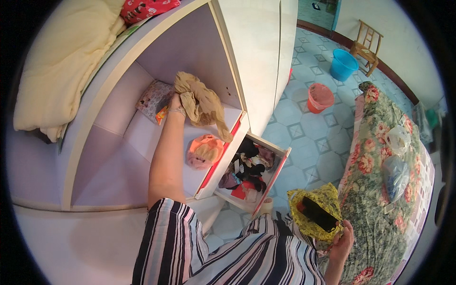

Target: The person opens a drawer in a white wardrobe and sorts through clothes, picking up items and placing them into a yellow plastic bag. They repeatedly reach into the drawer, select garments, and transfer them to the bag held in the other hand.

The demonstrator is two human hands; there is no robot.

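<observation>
My left hand [176, 102] reaches into a cabinet compartment [142, 171]. Its fingers are partly hidden by a bunched tan garment [203, 96], which looks like tights, and one limb of it trails toward the compartment's front edge. Beside that hand are a patterned box [155, 96] and a small orange packet [161, 114]. An orange and pink fuzzy bundle [205, 151] sits nearer the front edge. Low on the right, my right hand [342, 238] grips the rim of a yellow patterned bag [297, 210]. Inside the bag's mouth shows a black item [319, 213], perhaps rolled socks.
A pulled-out drawer [281, 167] of mixed clothing juts out below the compartment. To the right is a bed with a floral cover [370, 192], bearing plastic bags [396, 178]. Red [319, 98] and blue [343, 65] buckets and a wooden chair [367, 48] stand on the tiled floor.
</observation>
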